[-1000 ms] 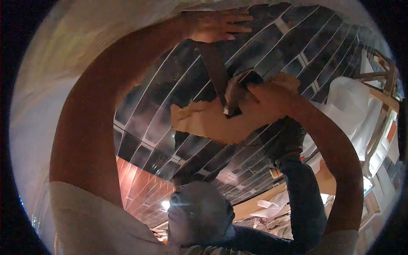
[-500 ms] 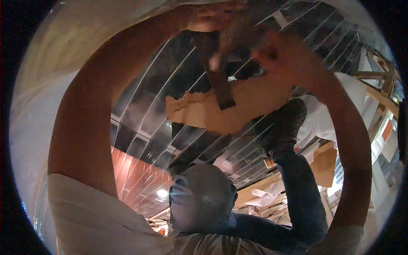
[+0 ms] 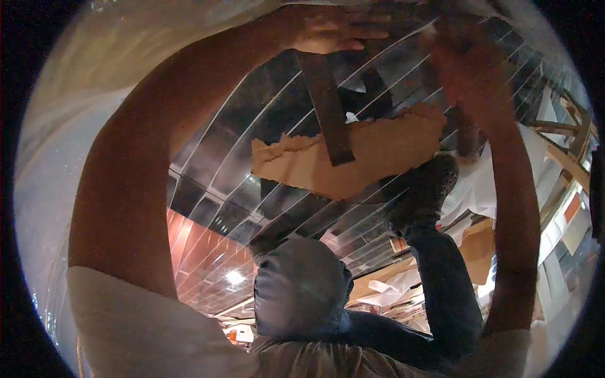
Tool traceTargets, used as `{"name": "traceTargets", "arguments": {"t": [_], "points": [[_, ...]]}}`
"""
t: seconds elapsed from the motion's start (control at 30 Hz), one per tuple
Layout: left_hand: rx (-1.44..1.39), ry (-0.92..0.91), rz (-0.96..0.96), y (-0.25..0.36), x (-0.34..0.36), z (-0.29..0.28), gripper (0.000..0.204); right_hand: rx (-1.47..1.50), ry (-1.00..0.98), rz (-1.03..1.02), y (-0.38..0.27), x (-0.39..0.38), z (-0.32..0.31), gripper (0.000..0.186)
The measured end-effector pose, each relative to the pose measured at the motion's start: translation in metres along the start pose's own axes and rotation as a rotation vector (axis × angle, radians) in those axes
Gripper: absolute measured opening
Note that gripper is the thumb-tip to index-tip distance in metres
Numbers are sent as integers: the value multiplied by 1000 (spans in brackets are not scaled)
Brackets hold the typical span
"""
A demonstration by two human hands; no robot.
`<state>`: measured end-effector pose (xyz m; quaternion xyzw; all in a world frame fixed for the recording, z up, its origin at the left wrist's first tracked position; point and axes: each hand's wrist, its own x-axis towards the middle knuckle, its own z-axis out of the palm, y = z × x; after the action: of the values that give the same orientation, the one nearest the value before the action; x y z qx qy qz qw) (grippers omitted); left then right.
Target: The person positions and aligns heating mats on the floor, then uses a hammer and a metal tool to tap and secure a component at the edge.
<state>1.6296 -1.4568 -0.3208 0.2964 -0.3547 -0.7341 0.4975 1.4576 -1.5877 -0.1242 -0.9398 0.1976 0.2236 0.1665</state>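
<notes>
My left hand point(image 3: 331, 33) lies flat at the upper middle, fingers stretched out, against a pale surface along the top edge. From just below it hangs a long strip of brown tape point(image 3: 329, 113), its lower end in front of a torn piece of cardboard point(image 3: 378, 148). A second dark strip point(image 3: 376, 89) hangs to its right. My right hand point(image 3: 466, 60) is raised at the upper right, smeared by motion, so its fingers cannot be read. Another brown strip point(image 3: 466, 132) shows blurred below that hand; whether the hand holds it is unclear.
Dark glossy tiles point(image 3: 233, 138) with pale joints cover the floor, reddish at lower left. My bent knee point(image 3: 299, 290) and dark perforated shoe point(image 3: 435, 183) are below the cardboard. White sheets point(image 3: 469, 183), wooden pieces point(image 3: 570, 167) and other clutter lie at right.
My right hand has moved up and right, away from the cardboard. My left hand has shifted slightly right, its fingers now stretched out. A strip now shows below the right hand.
</notes>
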Motion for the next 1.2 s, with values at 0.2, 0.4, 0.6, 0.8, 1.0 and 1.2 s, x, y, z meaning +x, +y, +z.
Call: {"name": "traceTargets", "arguments": {"t": [0.2, 0.4, 0.6, 0.8, 1.0, 1.2], "points": [[1235, 146, 291, -4, 3, 11, 54, -46, -151, -173, 17, -43, 99, 23], [1859, 308, 417, -31, -3, 10, 50, 300, -132, -285, -1, -44, 26, 21], [1162, 242, 405, -34, 8, 11, 51, 98, 74, -100, 32, -47, 113, 26], [1953, 350, 366, -48, -8, -5, 51, 142, -197, -365, -20, -19, -5, 23], [426, 100, 316, -31, -4, 24, 62, 32, 288, -177, -3, -52, 97, 27], [-354, -125, 80, -35, -10, 3, 64, 234, 39, 158, -31, -43, 35, 15]]}}
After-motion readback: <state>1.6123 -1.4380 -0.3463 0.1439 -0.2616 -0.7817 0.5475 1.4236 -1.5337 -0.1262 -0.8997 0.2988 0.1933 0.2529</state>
